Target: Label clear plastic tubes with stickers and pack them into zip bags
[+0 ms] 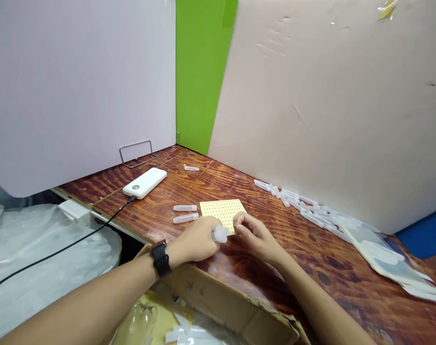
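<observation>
My left hand (200, 239), with a black watch on its wrist, is closed round a translucent plastic tube (220, 234); the tube's near end sticks out past the thumb side, and the rest is hidden in the fist. A pale yellow sheet of small round stickers (218, 209) lies flat on the table just beyond both hands. At the sheet's right edge my right hand (254, 235) has its thumb and forefinger pinched together. Whatever lies between those fingertips is too small to tell. Two similar tubes (185, 218) rest side by side left of the sheet.
A heap of tubes (311, 213) and plastic bags (379, 254) lies along the right-hand board. A white power bank (145, 183) with a black cable sits at left. Below my hands stands an open cardboard box (218, 292). A small tube (191, 168) lies farther back.
</observation>
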{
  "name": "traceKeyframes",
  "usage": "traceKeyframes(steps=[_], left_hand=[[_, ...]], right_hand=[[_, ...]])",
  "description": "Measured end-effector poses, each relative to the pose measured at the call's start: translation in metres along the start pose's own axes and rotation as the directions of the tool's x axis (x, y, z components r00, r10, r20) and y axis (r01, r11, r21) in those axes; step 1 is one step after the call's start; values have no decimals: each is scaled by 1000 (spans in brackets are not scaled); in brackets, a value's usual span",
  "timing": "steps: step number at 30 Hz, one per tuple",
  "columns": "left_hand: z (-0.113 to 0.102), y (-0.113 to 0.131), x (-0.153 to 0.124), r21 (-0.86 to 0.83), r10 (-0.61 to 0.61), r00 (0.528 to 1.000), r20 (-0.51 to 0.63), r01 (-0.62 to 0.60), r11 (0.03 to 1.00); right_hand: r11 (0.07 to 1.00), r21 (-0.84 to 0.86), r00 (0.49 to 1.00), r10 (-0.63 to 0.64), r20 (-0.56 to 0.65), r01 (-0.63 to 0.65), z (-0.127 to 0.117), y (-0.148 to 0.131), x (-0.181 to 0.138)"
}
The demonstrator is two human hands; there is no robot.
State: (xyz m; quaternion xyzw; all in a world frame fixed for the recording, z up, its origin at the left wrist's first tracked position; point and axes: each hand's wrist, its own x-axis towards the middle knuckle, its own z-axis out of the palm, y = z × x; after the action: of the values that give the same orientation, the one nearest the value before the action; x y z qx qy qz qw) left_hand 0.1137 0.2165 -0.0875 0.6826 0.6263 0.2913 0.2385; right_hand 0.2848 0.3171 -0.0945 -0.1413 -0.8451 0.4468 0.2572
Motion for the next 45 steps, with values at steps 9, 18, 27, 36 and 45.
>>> traceKeyframes(steps=[9,18,27,36,45], left_hand=[[2,0,5,-256,-85,996,23,88,963],[5,-2,12,-478,-129,986,104,163,863],[4,4,14,-569,-187,982,39,176,803],[7,5,15,-548,-213,977,1,179,817],[10,1,16,-502,-232,972,-33,185,845]], right_hand=[[998,58,1000,0,12,-1,5,-7,-2],[995,94,999,23,-32,-20,8,-13,-4],[987,158,996,51,-76,-39,9,-14,-3],[998,33,993,50,-111,-47,11,-12,-3],[995,20,983,98,-156,-96,15,-13,-3]])
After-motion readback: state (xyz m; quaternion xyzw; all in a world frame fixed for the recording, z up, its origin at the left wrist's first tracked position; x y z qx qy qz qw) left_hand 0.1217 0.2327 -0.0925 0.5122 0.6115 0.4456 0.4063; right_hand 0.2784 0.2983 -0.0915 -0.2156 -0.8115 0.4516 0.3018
